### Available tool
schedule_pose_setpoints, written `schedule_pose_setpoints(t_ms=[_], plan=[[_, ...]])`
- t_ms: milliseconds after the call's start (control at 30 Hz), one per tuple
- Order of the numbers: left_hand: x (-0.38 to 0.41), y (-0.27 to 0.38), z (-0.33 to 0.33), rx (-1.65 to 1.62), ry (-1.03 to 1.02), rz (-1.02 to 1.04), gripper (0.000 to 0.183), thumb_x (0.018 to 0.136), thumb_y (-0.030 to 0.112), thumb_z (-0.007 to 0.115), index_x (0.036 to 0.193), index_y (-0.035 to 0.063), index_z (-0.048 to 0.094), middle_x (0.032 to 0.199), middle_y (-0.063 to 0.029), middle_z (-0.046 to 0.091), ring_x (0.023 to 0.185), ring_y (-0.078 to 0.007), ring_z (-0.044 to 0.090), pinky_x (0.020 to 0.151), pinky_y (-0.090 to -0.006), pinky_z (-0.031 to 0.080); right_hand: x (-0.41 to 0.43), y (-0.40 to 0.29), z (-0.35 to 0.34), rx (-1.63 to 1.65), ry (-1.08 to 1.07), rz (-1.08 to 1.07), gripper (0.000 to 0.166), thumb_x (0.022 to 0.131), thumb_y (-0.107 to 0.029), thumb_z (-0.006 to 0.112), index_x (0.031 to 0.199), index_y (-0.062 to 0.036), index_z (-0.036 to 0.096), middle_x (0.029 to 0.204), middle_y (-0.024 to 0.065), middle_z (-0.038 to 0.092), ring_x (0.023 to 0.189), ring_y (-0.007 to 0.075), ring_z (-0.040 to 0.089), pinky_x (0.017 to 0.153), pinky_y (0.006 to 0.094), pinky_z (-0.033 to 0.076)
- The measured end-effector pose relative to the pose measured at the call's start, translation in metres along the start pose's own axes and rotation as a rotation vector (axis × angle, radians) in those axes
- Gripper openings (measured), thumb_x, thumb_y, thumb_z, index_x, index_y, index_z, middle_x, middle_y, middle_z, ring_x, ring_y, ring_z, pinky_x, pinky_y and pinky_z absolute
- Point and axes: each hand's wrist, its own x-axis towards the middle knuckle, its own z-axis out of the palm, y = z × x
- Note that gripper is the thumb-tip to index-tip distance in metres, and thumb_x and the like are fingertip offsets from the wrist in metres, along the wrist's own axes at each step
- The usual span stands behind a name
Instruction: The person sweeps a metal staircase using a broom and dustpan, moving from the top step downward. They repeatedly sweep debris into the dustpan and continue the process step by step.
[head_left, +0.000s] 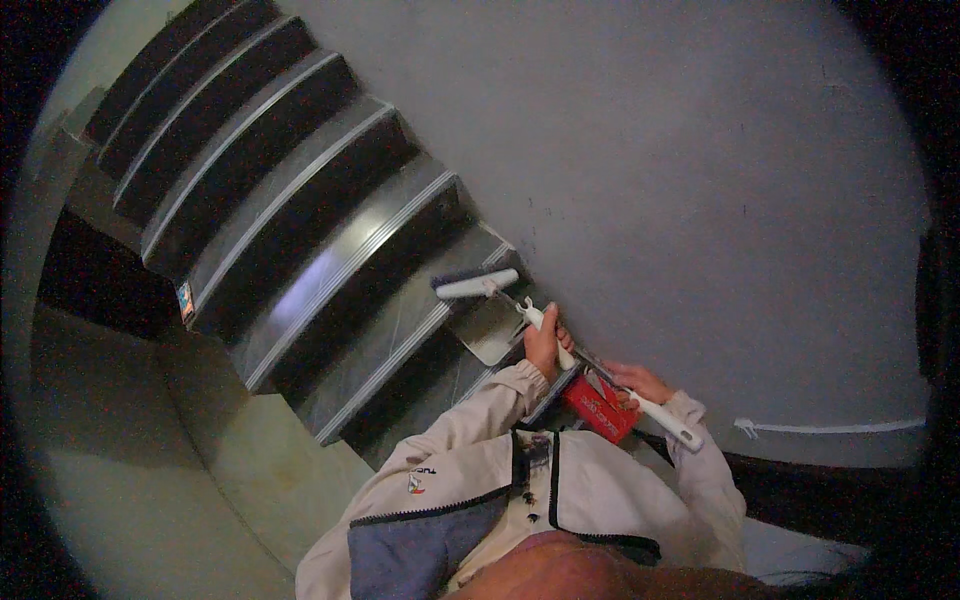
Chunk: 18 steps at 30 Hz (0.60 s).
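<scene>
A broom with a white-backed head (478, 284) and dark bristles is held over the stairs. Its thin metal pole (594, 364) slants down to the right and ends in a white grip (671, 424). My right hand (643, 382) is closed round the pole just above that grip. Higher up, my left hand (547, 343) grasps a white handle (534, 313) with a hooked end, alongside the pole. A pale flat pan (493, 339), apparently a dustpan, shows beside my left hand, partly hidden by it. Whether it joins the white handle is unclear.
Dark stair steps (405, 352) with pale ridged nosings climb to the upper left. A grey wall (675, 187) borders them on the right. Below my hands is a red item (600, 409) bearing writing. A small colourful card-like item (186, 301) stands at a step's left end.
</scene>
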Motion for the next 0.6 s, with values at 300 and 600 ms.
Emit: schedule_pose_setpoints(t_ms=[300, 600], plan=[[0.001, -0.004, -0.008, 0.045, 0.041, 0.04, 0.037, 0.089, 0.037, 0.057, 0.072, 0.0099, 0.04, 0.055, -0.0021, 0.038, 0.044, -0.0153, 0.04, 0.042, -0.0316, 0.035, 0.087, 0.014, -0.012, 0.056, -0.045, -0.048, 0.05, 0.092, -0.017, 0.049, 0.14, -0.016, 0.034, 0.061, -0.0009, 0.049, 0.04, 0.0078, 0.042, 0.034, 0.0212, 0.034], [0.011, -0.011, -0.009, 0.023, 0.019, 0.034, 0.035, 0.089, 0.038, 0.058, 0.074, 0.0096, 0.042, 0.054, -0.0017, 0.04, 0.044, -0.0153, 0.042, 0.041, -0.0315, 0.036, 0.025, -0.006, -0.014, -0.004, -0.036, -0.095, 0.048, 0.092, -0.015, 0.044, 0.14, -0.014, 0.033, 0.058, -0.0003, 0.045, 0.041, 0.0052, 0.041, 0.032, 0.0176, 0.032]])
